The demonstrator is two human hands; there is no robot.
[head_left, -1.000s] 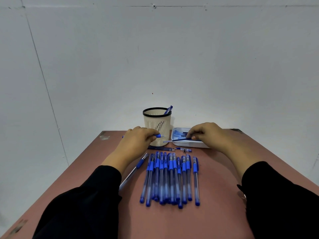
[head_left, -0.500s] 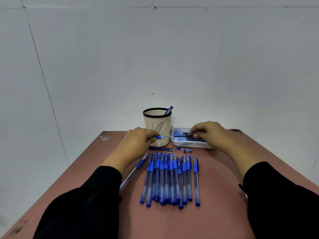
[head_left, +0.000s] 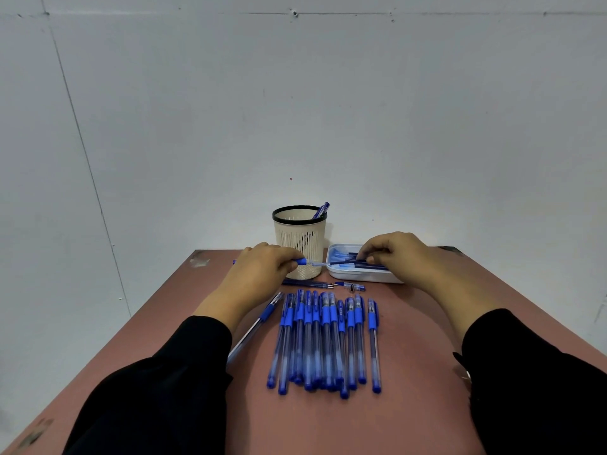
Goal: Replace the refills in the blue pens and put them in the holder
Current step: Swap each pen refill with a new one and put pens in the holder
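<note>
Left hand [head_left: 262, 267] grips pen barrel [head_left: 303, 261] | right hand [head_left: 394, 254] pinches refill [head_left: 341, 263] | tip hidden

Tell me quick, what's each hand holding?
Left hand: gripping a blue pen.
Right hand: pinching a refill over the white tray.

Even, soft light, faint shadows — wide-angle bending at edges, slightly soft focus

A plain office-like workroom is showing here: a bare white panel wall [head_left: 295, 110] is standing at twelve o'clock behind a worn reddish table [head_left: 410, 405] bearing pen supplies.
</note>
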